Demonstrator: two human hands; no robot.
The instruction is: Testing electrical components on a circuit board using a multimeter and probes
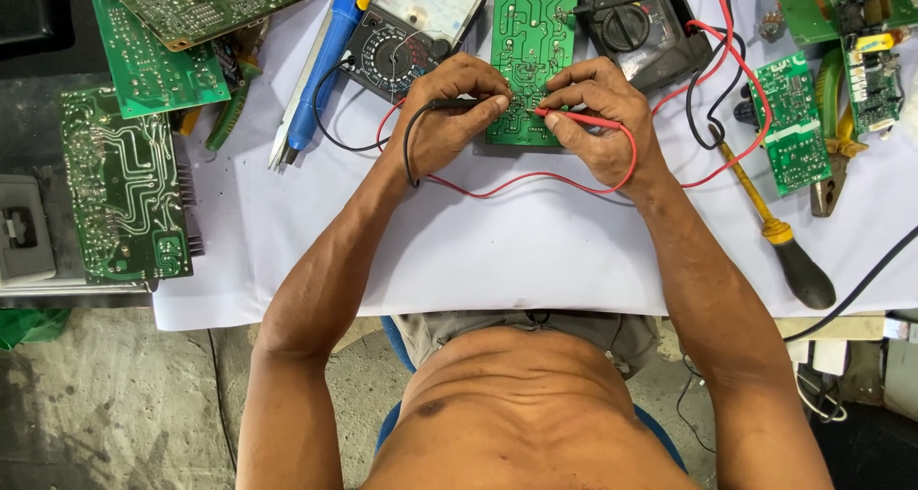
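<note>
Probing under way, judged from the pose: green rectangular circuit board (529,55) lying solder-side up near the middle of the far edge of the white-covered surface (497,251), both probes already down on its lower part. Left hand (449,117) curled closed around a slim black test probe (464,103), tip angled toward the board's centre; right hand (602,117) pinched shut on a slim red test probe (579,119), tip meeting the board just beside the black one. Red and black leads looping back across the surface below the wrists. Analogue meter with a pale dial face (411,26) touching the board's left side, dark digital multimeter with a round selector (631,21) just beyond its right side; impossible to tell from here which one carries the leads, or any reading. Setup seemingly finished, contact made, measurement itself apparently in progress. Blue-handled tool (325,60) toward the far left corner and yellow-shafted screwdriver with a black grip (779,232) near the right edge both lying untouched, well apart from the hands. Spare green boards along the left and right edges also untouched.
</note>
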